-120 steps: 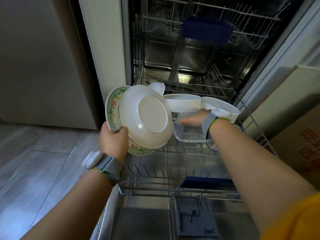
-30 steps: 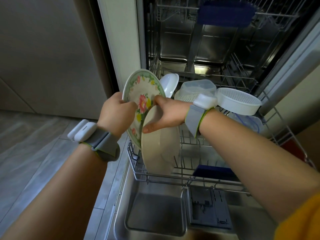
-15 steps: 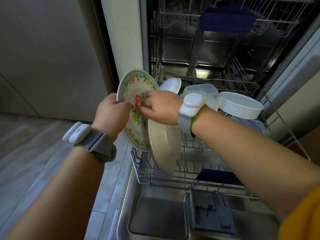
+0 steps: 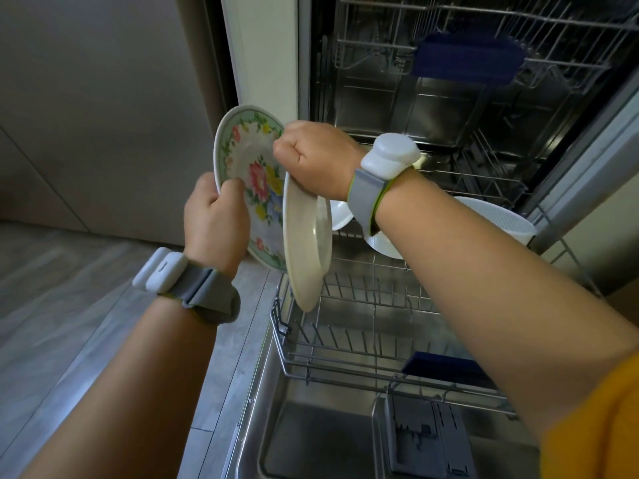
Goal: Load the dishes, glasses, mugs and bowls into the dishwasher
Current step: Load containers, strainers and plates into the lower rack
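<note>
A cream plate (image 4: 307, 247) is being held on edge by its top rim in the right hand (image 4: 313, 157), above the left front corner of the dishwasher's lower rack (image 4: 345, 368). A floral plate (image 4: 252, 181) is being gripped at its left rim by the left hand (image 4: 216, 223), just behind the cream one. A white colander (image 4: 498, 219) is being carried at the back of the rack. For a clean placement, the cream plate is probably best kept upright and guided straight down between two tines.
</note>
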`<state>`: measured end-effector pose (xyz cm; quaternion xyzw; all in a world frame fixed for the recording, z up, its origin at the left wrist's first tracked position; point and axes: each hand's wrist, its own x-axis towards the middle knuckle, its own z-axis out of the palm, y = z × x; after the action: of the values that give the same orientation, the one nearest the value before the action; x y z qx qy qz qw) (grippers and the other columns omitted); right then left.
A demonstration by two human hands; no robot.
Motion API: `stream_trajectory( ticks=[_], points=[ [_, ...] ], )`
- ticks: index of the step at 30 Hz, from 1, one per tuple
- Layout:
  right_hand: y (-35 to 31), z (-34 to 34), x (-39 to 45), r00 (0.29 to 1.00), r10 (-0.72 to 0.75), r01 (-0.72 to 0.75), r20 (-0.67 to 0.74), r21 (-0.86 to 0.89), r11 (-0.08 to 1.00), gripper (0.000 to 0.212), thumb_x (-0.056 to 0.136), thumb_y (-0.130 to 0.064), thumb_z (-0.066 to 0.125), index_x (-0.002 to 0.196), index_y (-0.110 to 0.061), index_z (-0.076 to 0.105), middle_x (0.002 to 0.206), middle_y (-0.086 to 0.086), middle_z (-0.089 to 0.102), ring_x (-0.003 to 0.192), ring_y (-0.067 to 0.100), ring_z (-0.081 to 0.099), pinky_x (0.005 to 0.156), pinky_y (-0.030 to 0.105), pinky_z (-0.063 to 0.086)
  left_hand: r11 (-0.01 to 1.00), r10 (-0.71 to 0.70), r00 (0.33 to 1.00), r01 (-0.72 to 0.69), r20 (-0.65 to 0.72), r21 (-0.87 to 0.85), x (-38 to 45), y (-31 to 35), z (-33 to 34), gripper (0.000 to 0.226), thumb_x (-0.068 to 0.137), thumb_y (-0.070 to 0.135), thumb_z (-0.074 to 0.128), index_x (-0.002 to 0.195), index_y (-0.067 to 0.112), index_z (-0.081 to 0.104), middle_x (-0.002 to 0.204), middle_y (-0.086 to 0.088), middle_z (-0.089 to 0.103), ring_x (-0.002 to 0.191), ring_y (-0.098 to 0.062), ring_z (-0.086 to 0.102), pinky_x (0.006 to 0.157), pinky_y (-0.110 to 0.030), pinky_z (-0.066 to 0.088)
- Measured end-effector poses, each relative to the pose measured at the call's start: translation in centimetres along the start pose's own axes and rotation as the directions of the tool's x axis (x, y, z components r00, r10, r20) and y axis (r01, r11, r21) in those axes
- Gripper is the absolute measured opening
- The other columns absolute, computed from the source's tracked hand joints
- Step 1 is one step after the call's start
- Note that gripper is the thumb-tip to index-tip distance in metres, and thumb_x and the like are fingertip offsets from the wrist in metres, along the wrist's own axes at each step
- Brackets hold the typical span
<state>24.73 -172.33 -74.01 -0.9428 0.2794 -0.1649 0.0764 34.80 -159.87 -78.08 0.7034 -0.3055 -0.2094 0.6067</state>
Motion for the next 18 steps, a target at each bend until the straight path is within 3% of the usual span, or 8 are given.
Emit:
stream_trajectory(
  ticks=[2, 9, 13, 16, 18],
  points=[
    [-0.5, 0.7, 0.5, 1.0, -0.003, 0.003, 0.027, 0.009, 1.0, 0.039, 0.1, -0.022, 0.034, 0.076, 0.001, 0.055, 0.084, 0.012, 0.049, 0.079, 0.027, 0.048, 0.064, 0.035, 0.032, 1.0, -0.02, 0.999, 0.019, -0.027, -0.022, 0.4, -0.3, -0.4, 0.016, 0.075, 0.038, 0.045, 0.077, 0.026, 0.054, 0.1, -0.019, 0.063, 0.084, -0.03, 0.056, 0.08, -0.055, 0.05],
    [-0.8, 3.1, 0.5, 0.993, 0.004, -0.005, 0.118, 0.01, 1.0, 0.041, 0.101, -0.024, 0.033, 0.061, -0.016, 0.041, 0.084, 0.005, 0.045, 0.078, 0.022, 0.045, 0.066, 0.03, 0.029, 0.997, -0.057, 0.998, 0.054, -0.034, -0.058, 1.4, -1.4, -0.7, 0.013, 0.075, 0.037, 0.044, 0.08, 0.03, 0.053, 0.102, -0.014, 0.063, 0.097, -0.035, 0.059, 0.085, -0.052, 0.05],
    [-1.5, 4.1, 0.4, 0.988, -0.024, 0.027, 0.149, -0.021, 0.999, 0.039, 0.101, -0.024, 0.032, 0.074, -0.006, 0.053, 0.088, 0.014, 0.053, 0.083, 0.029, 0.051, 0.072, 0.037, 0.041, 0.994, -0.075, 0.996, 0.071, -0.044, -0.079, 1.8, -2.0, -0.7, 0.013, 0.074, 0.037, 0.045, 0.079, 0.029, 0.054, 0.093, -0.008, 0.061, 0.087, -0.029, 0.057, 0.081, -0.049, 0.051],
    [-2.1, 5.2, 0.1, 0.982, -0.038, 0.051, 0.186, -0.064, 0.997, 0.043, 0.103, -0.026, 0.028, 0.08, -0.006, 0.058, 0.088, 0.013, 0.05, 0.081, 0.027, 0.048, 0.069, 0.034, 0.038, 0.995, -0.074, 0.996, 0.071, -0.041, -0.066, 1.9, -2.3, -0.8, 0.014, 0.074, 0.037, 0.044, 0.078, 0.027, 0.053, 0.089, -0.007, 0.058, 0.082, -0.026, 0.054, 0.076, -0.045, 0.049],
    [-2.3, 6.1, -0.2, 0.976, -0.046, 0.068, 0.214, -0.098, 0.993, 0.044, 0.103, -0.028, 0.027, 0.088, -0.006, 0.063, 0.09, 0.008, 0.046, 0.082, 0.024, 0.046, 0.067, 0.03, 0.031, 0.996, -0.074, 0.996, 0.072, -0.051, -0.044, 2.1, -2.4, -1.0, 0.014, 0.074, 0.037, 0.044, 0.079, 0.027, 0.053, 0.094, -0.013, 0.061, 0.086, -0.032, 0.057, 0.078, -0.048, 0.051]
  ],
)
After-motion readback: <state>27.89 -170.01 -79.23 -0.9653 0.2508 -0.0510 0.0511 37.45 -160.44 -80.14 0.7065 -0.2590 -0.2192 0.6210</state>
